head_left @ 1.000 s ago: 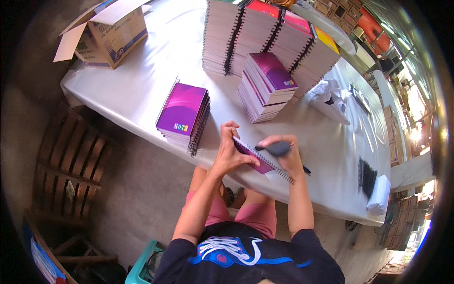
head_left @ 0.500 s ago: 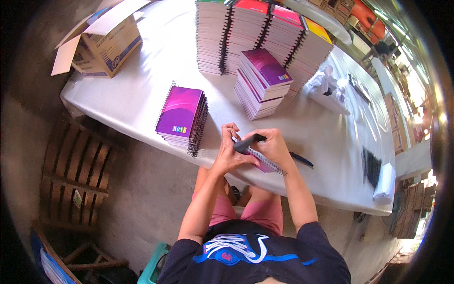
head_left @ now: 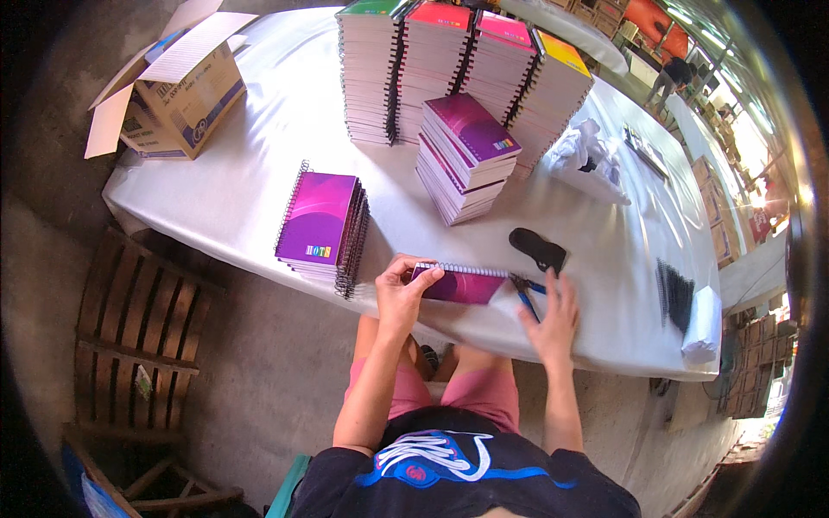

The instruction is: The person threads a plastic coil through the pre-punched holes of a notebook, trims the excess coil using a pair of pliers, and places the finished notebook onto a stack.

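My left hand (head_left: 403, 289) grips a purple spiral-bound notebook (head_left: 466, 287) by its left end, the thumb on top. A white wire coil runs along the notebook's far edge. My right hand (head_left: 554, 321), slightly blurred, is around the spread handles of blue-handled pliers (head_left: 528, 300). The pliers' jaws are at the right end of the coil; whether they touch the wire I cannot tell. Just beyond this hand a rounded black object (head_left: 537, 249) lies on the table; its kind is unclear.
A stack of purple spiral notebooks (head_left: 318, 218) stands to the left on the white-covered table (head_left: 233, 203). Ahead rise a purple book stack (head_left: 471, 147) and tall stacks of bound books (head_left: 432, 73). An open carton (head_left: 186, 108) sits far left; black coils (head_left: 674, 296) lie right.
The black object has gone from my hands onto the table. My right hand has left the notebook and taken the pliers, which lay on the table. The notebook has turned more level.
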Demonstrator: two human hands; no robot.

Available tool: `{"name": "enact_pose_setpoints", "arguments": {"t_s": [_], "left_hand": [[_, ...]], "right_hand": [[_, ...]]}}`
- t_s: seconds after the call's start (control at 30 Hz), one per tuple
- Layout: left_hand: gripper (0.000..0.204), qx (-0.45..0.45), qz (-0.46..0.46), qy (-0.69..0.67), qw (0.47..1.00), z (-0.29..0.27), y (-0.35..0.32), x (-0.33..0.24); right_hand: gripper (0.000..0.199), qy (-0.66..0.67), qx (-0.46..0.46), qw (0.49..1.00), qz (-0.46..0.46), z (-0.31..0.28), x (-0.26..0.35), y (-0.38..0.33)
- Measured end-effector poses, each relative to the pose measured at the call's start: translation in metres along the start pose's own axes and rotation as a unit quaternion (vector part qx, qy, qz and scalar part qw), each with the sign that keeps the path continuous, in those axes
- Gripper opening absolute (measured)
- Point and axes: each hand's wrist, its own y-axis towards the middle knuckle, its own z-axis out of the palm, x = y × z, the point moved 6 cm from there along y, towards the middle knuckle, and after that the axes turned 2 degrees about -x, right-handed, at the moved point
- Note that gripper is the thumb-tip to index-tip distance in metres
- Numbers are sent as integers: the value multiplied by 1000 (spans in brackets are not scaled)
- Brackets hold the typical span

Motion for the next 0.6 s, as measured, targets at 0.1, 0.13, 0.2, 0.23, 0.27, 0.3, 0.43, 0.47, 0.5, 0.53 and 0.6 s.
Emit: {"name": "enact_pose_setpoints", "arguments": {"t_s": [0.1,0.13,0.2,0.23,0.27,0.3,0.43,0.47,0.5,0.53,0.6], "left_hand": [[16,-40,52,34,997,4,-11,-16],[17,-53,86,74,992,7,-15,-26],[23,-67,191,136,970,9,-19,-42],[23,-68,228,160,958,11,-23,-49],[24,-71,264,181,945,15,-27,-59],[24,-73,297,205,930,18,-33,-68],[31,-84,361,265,890,22,-41,-82],[32,-83,368,255,890,22,-42,-83],[33,-83,374,245,890,22,-43,-84],[34,-83,381,236,890,21,-43,-85],[33,-88,390,239,885,22,-45,-88]], "right_hand": [[56,8,23,1000,-18,9,4,-15],[56,31,13,999,-24,7,5,-16],[55,131,19,991,-19,3,12,-12],[55,181,21,983,-17,-1,17,-10],[53,255,-36,965,-49,-19,34,-7],[52,311,-27,948,-67,-35,53,-6],[46,382,-11,914,-136,-91,106,-1],[45,363,-10,919,-155,-94,112,0],[45,355,-16,921,-159,-95,113,1],[46,347,-21,923,-163,-95,114,1],[44,333,-25,926,-174,-94,116,1]]}}
